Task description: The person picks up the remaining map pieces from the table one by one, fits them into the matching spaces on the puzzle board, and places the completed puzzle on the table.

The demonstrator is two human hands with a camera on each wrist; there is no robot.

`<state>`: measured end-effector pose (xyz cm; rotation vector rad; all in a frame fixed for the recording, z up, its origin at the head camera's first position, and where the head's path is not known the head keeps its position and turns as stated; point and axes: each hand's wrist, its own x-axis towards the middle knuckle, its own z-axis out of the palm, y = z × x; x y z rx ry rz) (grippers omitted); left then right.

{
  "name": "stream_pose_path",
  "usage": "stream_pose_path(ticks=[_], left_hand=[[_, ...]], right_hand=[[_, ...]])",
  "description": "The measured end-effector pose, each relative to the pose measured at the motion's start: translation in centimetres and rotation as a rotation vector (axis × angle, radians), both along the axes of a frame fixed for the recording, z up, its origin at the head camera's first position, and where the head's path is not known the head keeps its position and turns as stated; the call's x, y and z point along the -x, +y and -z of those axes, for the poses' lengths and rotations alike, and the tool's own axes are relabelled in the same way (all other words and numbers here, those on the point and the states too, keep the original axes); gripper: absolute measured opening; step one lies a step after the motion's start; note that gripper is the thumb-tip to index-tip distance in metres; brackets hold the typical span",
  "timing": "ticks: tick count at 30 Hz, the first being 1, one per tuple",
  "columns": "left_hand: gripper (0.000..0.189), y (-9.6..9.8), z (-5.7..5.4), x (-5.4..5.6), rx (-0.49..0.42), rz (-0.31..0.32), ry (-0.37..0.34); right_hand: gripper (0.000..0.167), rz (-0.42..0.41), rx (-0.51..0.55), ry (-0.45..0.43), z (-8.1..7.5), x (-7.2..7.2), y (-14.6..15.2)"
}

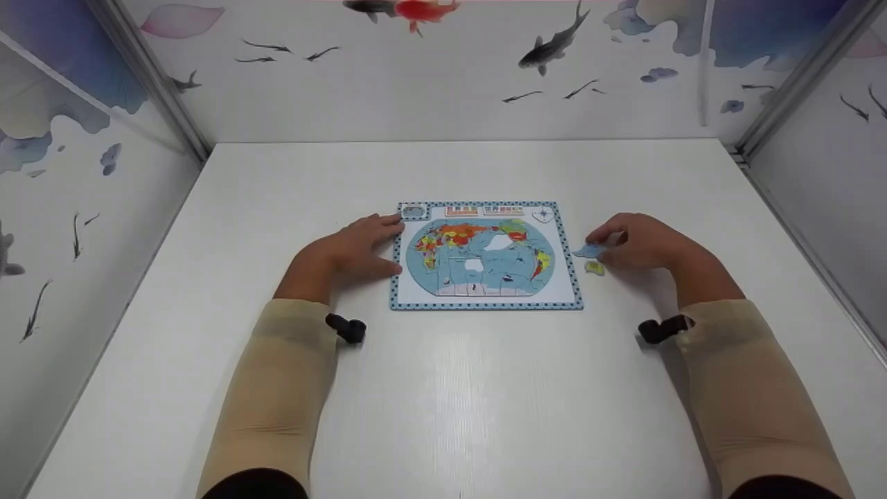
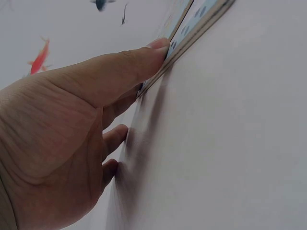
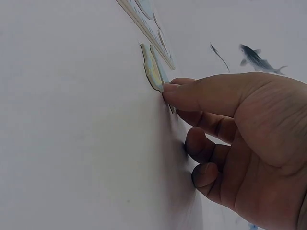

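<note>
A world map puzzle board (image 1: 485, 305) with a blue dotted border lies flat on the table. Two white gaps show in its map, one at the upper right of centre and one near the middle. My left hand (image 1: 364, 248) rests at the board's left edge, its thumb (image 2: 160, 50) on the border and the fingers extended. Just beyond the right edge, my right hand (image 1: 644, 241) pinches a blue puzzle piece (image 1: 587, 251) between thumb and forefinger. Right beside that piece, a yellow-green puzzle piece (image 1: 594, 268) lies on the table; it also shows in the right wrist view.
The white table (image 1: 457, 388) stretches around the board on every side. White panels (image 1: 443, 90) printed with fish and petals enclose it at the back and sides, joined by metal corner posts (image 1: 149, 76). Black wrist cameras (image 1: 352, 330) sit on both sleeves.
</note>
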<state>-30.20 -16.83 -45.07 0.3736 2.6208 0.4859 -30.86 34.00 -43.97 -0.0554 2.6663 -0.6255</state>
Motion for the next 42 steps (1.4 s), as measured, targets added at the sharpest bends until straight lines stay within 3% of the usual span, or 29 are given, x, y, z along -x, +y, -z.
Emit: stream_pose_path(ticks=[12,18,27,42], left_hand=[[0.091,0.0,0.1,0.0,0.012,0.002,0.006],[0.090,-0.1,-0.1,-0.1,-0.025,-0.005,0.001],[0.091,0.0,-0.1,-0.3,-0.023,0.001,0.002],[0.091,-0.2,-0.1,-0.2,-0.016,0.012,0.006]], right_hand=[[0.044,-0.041,-0.013,0.015,0.0,-0.1,-0.4],[0.045,-0.030,0.016,0.024,-1.0,0.2,-1.2],[0.045,-0.082,0.064,0.074,-3.1,0.4,-4.5],[0.040,-0.163,0.100,0.094,-4.2,1.0,-10.6]])
